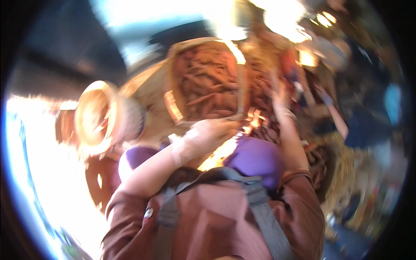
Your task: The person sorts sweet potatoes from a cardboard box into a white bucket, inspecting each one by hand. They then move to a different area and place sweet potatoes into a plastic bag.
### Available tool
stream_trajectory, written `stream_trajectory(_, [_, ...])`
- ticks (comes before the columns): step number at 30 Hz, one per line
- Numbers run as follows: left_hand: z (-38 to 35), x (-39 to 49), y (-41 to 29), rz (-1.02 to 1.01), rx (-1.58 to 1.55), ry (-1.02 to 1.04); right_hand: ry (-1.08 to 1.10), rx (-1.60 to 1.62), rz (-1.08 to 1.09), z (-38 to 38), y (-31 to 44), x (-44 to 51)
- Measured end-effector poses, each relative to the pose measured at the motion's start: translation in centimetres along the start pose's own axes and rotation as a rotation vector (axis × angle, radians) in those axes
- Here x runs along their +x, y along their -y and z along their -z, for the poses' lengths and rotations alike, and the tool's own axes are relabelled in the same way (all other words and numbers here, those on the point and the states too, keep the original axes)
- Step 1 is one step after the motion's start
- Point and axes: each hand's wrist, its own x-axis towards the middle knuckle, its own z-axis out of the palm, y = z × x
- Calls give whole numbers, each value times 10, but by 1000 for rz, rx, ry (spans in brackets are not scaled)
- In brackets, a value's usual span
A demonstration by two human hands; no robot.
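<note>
My left hand (pixel 211 133), in a pale glove, is at the near rim of a crate (pixel 172 81). Blur hides whether its fingers grip that rim. Long reddish-brown roots (pixel 211 81), possibly carrots, fill the crate. My right hand (pixel 281 96), also in a pale glove, reaches forward with its fingers extended over a loose heap of similar roots (pixel 260 78) to the right of the crate. Nothing held shows in it. The crate stands just beyond my knees, which are in purple trousers (pixel 256 159).
A pale bucket (pixel 130 113) lies tilted at the left, its mouth facing me. Another person's arm (pixel 338 118) reaches in from the right. Below that arm stands a dark container (pixel 320 165) of similar pieces. Strong glare washes out the top and left.
</note>
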Motion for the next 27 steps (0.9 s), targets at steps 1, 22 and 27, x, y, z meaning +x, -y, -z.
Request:
stream_trajectory(1, [-2,-1,3,-16,-13,-10,164,-75,-57,-17,-1,5])
stream_trajectory(22, [25,-53,31,278,390,138,745,56,346,-87,119,92])
stream_trajectory(27, [38,-52,45,303,503,45,1259,-499,637,-194,168,75])
